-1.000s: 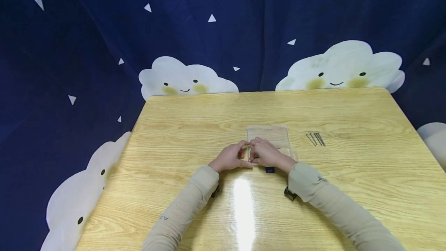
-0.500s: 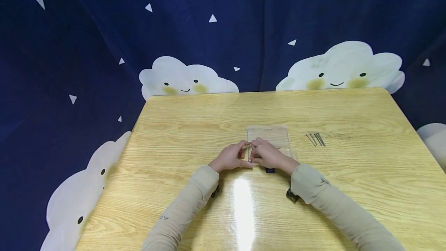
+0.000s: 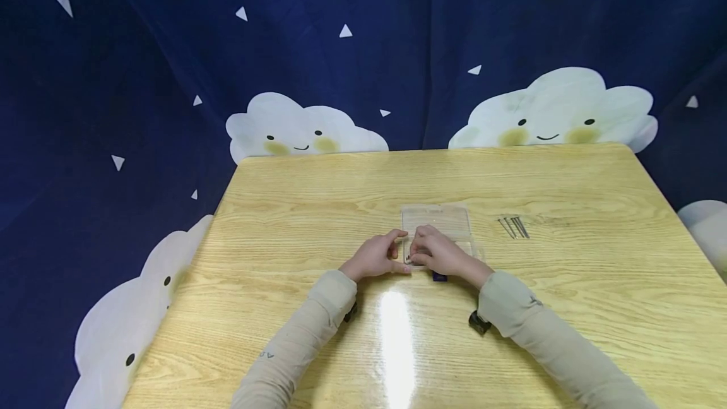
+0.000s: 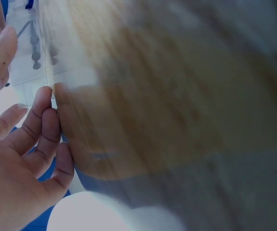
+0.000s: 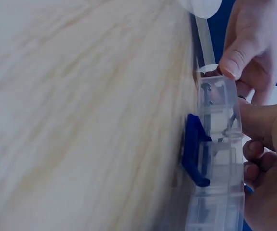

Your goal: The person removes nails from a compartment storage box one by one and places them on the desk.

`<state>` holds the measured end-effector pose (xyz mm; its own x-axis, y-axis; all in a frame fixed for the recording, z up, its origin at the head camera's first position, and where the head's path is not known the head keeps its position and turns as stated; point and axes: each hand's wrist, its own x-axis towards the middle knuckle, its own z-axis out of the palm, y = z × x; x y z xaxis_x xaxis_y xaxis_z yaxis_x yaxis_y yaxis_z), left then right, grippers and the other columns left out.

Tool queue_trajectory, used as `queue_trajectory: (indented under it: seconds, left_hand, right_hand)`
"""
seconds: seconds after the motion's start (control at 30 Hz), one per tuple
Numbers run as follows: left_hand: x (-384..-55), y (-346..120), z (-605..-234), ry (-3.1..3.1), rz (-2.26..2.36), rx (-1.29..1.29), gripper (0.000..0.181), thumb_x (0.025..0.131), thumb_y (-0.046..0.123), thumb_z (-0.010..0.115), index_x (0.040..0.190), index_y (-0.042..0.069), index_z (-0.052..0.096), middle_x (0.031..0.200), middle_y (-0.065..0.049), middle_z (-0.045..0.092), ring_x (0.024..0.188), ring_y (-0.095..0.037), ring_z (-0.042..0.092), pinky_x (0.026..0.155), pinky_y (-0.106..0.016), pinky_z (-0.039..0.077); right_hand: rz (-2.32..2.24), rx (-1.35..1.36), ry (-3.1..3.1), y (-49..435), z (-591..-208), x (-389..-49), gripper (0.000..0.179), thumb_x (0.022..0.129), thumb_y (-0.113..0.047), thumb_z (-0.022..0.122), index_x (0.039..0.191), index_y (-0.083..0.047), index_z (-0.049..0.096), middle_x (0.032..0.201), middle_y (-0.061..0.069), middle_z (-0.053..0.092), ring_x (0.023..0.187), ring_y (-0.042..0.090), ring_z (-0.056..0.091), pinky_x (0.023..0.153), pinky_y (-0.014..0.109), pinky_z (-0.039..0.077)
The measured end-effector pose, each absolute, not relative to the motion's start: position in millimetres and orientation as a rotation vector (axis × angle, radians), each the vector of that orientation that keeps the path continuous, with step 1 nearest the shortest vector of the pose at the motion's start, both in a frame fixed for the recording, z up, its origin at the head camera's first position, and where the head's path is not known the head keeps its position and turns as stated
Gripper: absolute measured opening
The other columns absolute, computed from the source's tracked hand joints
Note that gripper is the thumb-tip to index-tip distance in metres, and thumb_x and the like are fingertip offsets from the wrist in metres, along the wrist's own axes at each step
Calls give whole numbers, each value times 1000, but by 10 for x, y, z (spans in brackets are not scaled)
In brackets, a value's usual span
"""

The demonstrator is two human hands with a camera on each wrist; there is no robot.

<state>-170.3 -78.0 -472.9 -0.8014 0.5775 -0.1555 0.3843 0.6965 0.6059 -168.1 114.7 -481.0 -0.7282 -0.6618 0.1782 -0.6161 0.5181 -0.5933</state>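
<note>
A clear plastic compartment box (image 3: 436, 222) lies on the table with its lid folded back. Its blue latch (image 5: 192, 149) sticks out at the front. My left hand (image 3: 375, 255) grips the box's left end, thumb at the front corner and index finger towards the back. My right hand (image 3: 443, 254) has its bent fingers in the left part of the box. Small dark nails or screws (image 5: 207, 94) show through the wall in the right wrist view. Whether the right fingertips hold one is hidden.
Several long grey nails (image 3: 514, 227) lie side by side on the wooden table (image 3: 307, 207), right of the box. A dark blue curtain (image 3: 318, 49) with white clouds hangs behind and beside the table.
My right hand has shifted slightly to the right, away from the box's left front corner, baring small dark pieces there. The left hand and the box have stayed in place.
</note>
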Motion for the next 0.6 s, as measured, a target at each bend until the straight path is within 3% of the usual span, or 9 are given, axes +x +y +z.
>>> queue_trajectory:
  seconds: [0.6]
  left_hand:
    - [-1702,-779,-4720,2577,803,753,72,75,34,75,133,8,42,81,-6,58,61,-8,42,59,-22,35]
  right_hand:
    - [-1286,-901,2615,1223,-4782,-1719,6,87,-6,61,81,-7,61,76,-2,45,68,14,40,63,31,35]
